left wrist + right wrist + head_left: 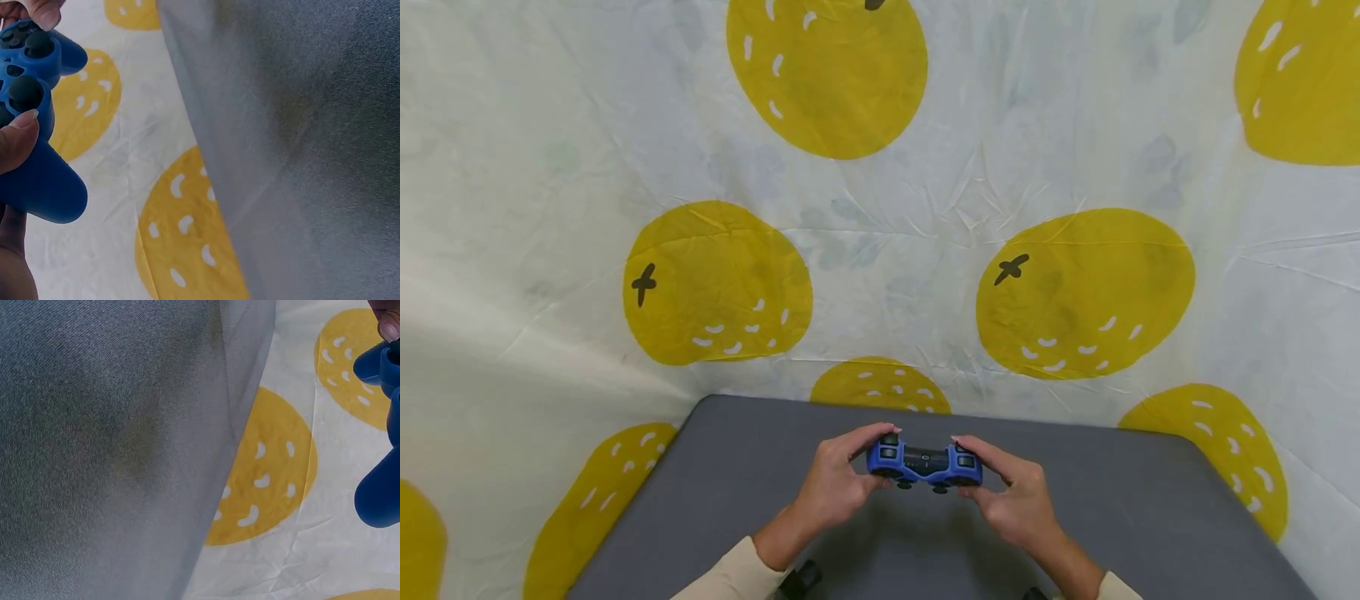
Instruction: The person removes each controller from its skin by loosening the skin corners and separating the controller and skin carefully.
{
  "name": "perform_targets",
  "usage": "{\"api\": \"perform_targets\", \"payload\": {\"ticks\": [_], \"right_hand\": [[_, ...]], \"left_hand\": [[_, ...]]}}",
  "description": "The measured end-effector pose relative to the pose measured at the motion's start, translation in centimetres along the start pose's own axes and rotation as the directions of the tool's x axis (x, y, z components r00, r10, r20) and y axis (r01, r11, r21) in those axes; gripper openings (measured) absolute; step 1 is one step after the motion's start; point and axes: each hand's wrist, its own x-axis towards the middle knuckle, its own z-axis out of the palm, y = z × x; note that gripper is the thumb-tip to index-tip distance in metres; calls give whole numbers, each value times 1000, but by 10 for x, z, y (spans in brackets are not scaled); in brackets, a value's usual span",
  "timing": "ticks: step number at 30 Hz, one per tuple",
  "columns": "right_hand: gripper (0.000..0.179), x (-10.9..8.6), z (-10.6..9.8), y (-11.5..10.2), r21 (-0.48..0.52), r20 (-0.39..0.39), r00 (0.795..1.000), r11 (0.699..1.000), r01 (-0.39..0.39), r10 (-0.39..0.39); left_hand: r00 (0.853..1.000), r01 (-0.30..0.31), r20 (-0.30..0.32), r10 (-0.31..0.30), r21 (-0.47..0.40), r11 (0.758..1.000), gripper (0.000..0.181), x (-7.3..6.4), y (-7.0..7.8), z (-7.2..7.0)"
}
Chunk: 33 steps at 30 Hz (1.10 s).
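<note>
A blue game controller with black buttons and two thumbsticks is held up above the grey table, its shoulder-button edge toward the head camera. My left hand grips its left end, index finger along the top and thumb underneath near a stick. On the other end my right hand holds it the same way. In the left wrist view the controller shows its face, with a thumb beside one black stick. Only part of the blue controller enters the right wrist view, at the right edge.
Below the hands lies a grey table with rounded far corners. Behind and beside it hangs a white cloth printed with large yellow fruits. A small black device sits by the left wrist.
</note>
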Motion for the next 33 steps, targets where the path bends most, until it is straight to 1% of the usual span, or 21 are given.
{"api": "perform_targets", "payload": {"ticks": [2, 6, 10, 13, 16, 18, 20, 23, 25, 28, 31, 33], "right_hand": [[80, 0, -1, 0, -27, 1, 1000, 1000, 13, -13], [77, 1, -2, 0, -62, 13, 1000, 998, 3, -2], [76, 2, -4, 1, -67, 14, 1000, 998, 7, -7], [75, 3, -6, 3, -67, 8, 1000, 997, 31, -30], [75, 5, -8, 3, -72, 14, 1000, 997, 25, -24], [75, 6, -9, 2, -76, 19, 999, 997, 27, -26], [75, 9, -10, 1, -85, 32, 999, 996, 15, -13], [77, 13, -10, 2, -84, 37, 999, 996, 32, -29], [79, 14, -9, 2, -68, 39, 999, 997, 38, -35], [80, 16, -9, 3, -33, 44, 998, 999, 39, -38], [77, 17, -11, 3, 29, 80, 997, 999, 18, -20], [73, 18, -12, 2, 88, 112, 994, 996, -11, 1]], "left_hand": [[1000, -11, -9, 12, 16, 1000, 72, 2, 0, 1], [999, -38, -27, 39, 47, 998, 70, 6, -1, 2], [998, -65, -9, 66, 86, 994, 75, 9, 0, 2], [998, -54, 21, 53, 99, 994, 76, 12, 3, 0], [999, -41, 33, 38, 106, 993, 73, 14, 5, 0], [999, -46, 23, 43, 117, 992, 70, 14, 5, 0], [998, -61, -4, 62, 135, 989, 69, 14, 3, 1], [995, -83, -48, 92, 163, 983, 69, 14, 1, 3], [992, -92, -64, 105, 173, 981, 69, 14, 0, 5], [990, -105, -70, 119, 182, 978, 67, 13, -1, 7], [988, -113, -83, 130, 184, 976, 66, 13, -2, 9], [986, -121, -94, 140, 186, 975, 66, 14, -2, 9]]}}
